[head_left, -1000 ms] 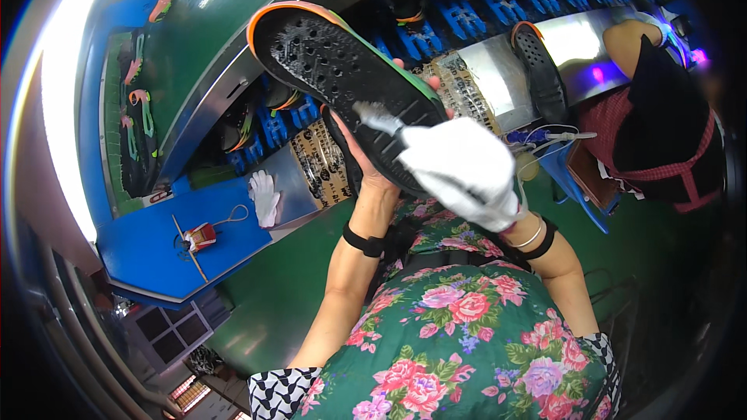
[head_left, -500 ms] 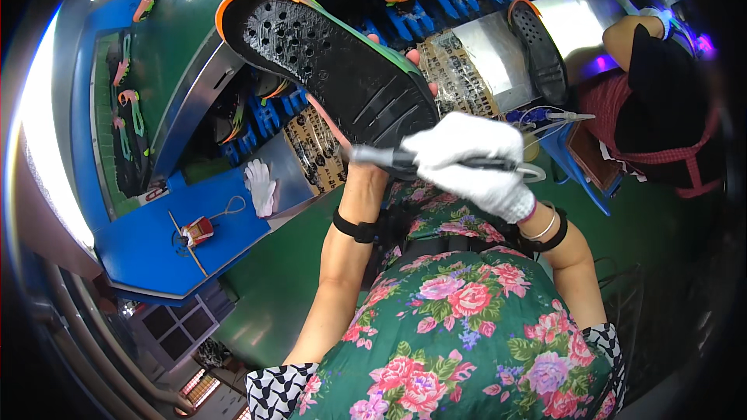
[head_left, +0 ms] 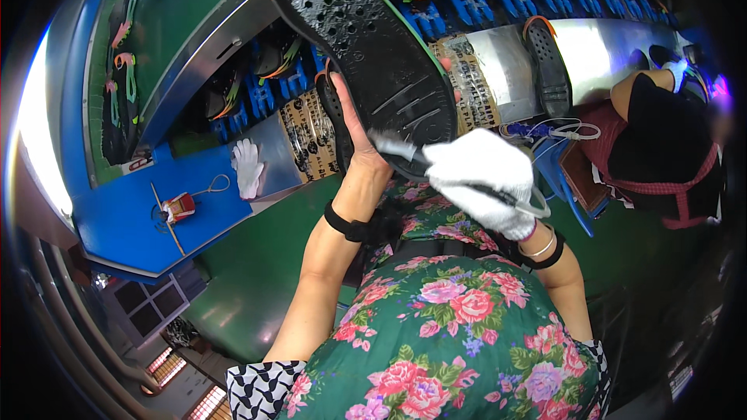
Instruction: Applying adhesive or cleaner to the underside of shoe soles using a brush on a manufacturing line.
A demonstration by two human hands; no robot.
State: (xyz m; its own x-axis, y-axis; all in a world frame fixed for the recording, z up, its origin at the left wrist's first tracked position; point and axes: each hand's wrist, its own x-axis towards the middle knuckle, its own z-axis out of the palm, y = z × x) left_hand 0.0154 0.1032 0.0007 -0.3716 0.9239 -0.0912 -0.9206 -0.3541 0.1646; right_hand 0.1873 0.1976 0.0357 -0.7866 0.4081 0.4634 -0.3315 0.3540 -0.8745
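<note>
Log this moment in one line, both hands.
left hand: holds upturned shoe; right hand: gloved, holds brush at shoe's near end; loose glove: at left

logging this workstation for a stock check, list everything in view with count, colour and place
Held shoe: 1, black sole, orange and green edging, in the left hand
Brush: 1, pale bristles, dark handle, in the right hand
Counter shoes: 2, black-soled, one beyond the left wrist, one farther right
Patterned tape: 2 patches, brown and black, on the metal counter
Racks: several, blue, beyond the counter
Loose glove: 1, white, left end of the counter
Container: 1, red and white, on the blue table
Co-worker: 1, red checks and black, far right
Left hand: 1, bare, around the held shoe
Right hand: 1, white-gloved, gripping the brush
</note>
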